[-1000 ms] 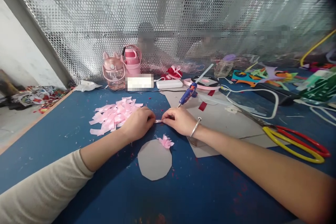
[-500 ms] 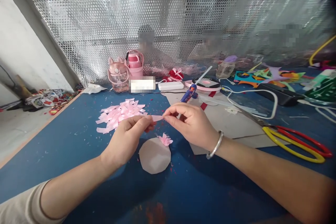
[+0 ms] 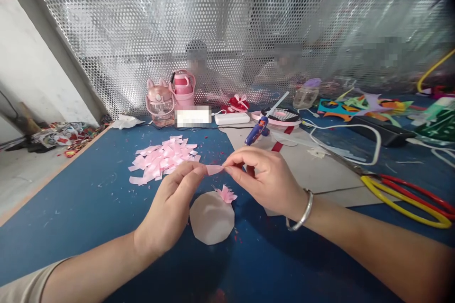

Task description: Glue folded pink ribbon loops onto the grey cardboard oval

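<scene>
A short piece of pink ribbon [image 3: 214,169] is stretched between my two hands above the table. My left hand [image 3: 174,199] pinches its left end, and my right hand [image 3: 265,177] pinches the pointed right end between thumb and fingertips. Just below them lies a pale cardboard disc [image 3: 212,221] with a small cluster of folded pink ribbon petals [image 3: 226,194] at its upper right edge. Behind my left hand a loose pile of cut pink ribbon pieces [image 3: 161,158] rests on the blue tabletop [image 3: 88,218].
Beyond my right hand stands a blue glue gun [image 3: 257,130] on grey cardboard [image 3: 305,170]. Large scissors with red and yellow handles [image 3: 408,199] lie at right, near a white cable [image 3: 377,139]. Pink bottles [image 3: 160,102] stand at the back against a perforated metal screen [image 3: 231,14].
Both hands, still pinching the ribbon, sit slightly lower in the view, and the right has shifted a little rightward. The table items have shifted slightly with the camera.
</scene>
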